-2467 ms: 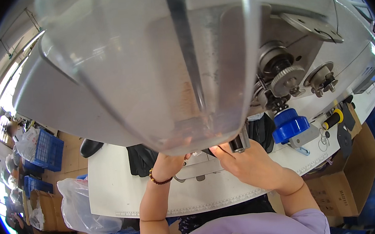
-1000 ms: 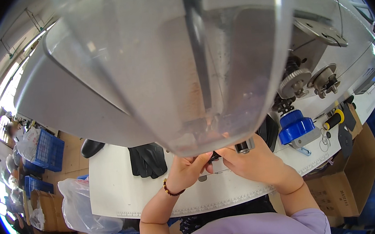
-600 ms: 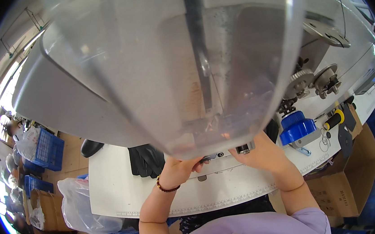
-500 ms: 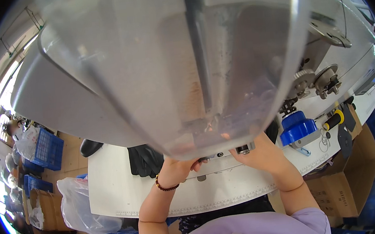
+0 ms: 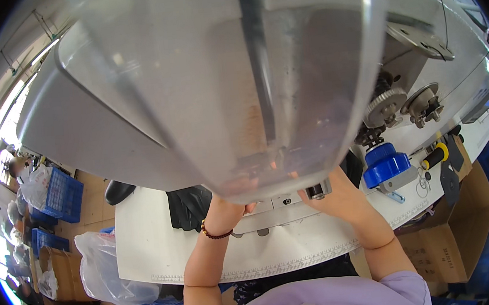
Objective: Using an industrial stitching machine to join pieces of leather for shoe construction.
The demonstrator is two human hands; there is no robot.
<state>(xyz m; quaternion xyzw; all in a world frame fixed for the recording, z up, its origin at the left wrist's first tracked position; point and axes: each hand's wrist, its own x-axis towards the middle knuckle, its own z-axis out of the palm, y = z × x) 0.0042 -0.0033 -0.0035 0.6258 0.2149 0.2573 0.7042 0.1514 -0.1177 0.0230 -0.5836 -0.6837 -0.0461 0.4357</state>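
Note:
A large grey sewing machine [image 5: 102,137] fills the upper view, with a clear plastic guard [image 5: 249,199] hanging in front of its head. My left hand [image 5: 227,213], with a beaded bracelet at the wrist, reaches under the guard's lower left; its fingers are mostly hidden behind the guard. To the right, my right hand [image 5: 334,199] reaches in beside a small metal cylinder [image 5: 316,191], its fingers also hidden. What either hand holds, if anything, does not show. Black pieces of material [image 5: 190,209] lie in a pile by my left hand.
The white table [image 5: 208,262] has a ruler along its front edge. At the right are a blue knob [image 5: 385,163], a yellow-and-black handled tool [image 5: 435,156] and a cardboard box [image 5: 458,232]. A plastic bag [image 5: 109,271] and blue crate [image 5: 63,193] stand left.
My left hand has moved slightly farther in under the guard, and its fingertips show less. My right hand is in nearly the same place. The machine and guard have shifted slightly in view.

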